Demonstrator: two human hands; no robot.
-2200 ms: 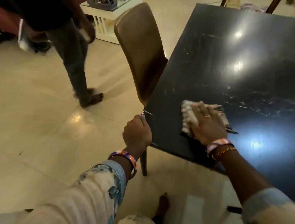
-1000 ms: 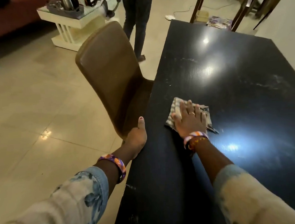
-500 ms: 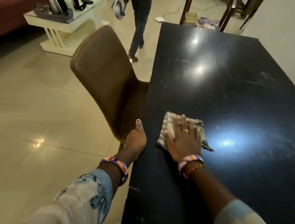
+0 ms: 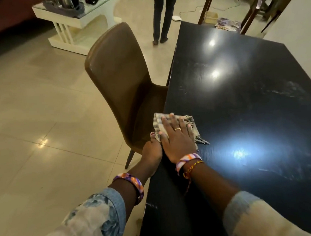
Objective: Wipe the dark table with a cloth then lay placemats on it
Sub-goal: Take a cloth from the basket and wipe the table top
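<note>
Cloth (image 4: 176, 127) lies flat under the right hand (image 4: 179, 140), fingers spread, palm pressing it on the dark table (image 4: 239, 105) at the near-left edge. The left hand (image 4: 151, 151) sits at that edge beside it — its grip I cannot tell. Best to press evenly and sweep toward the smears beyond the fingertips — overlapping passes.
</note>
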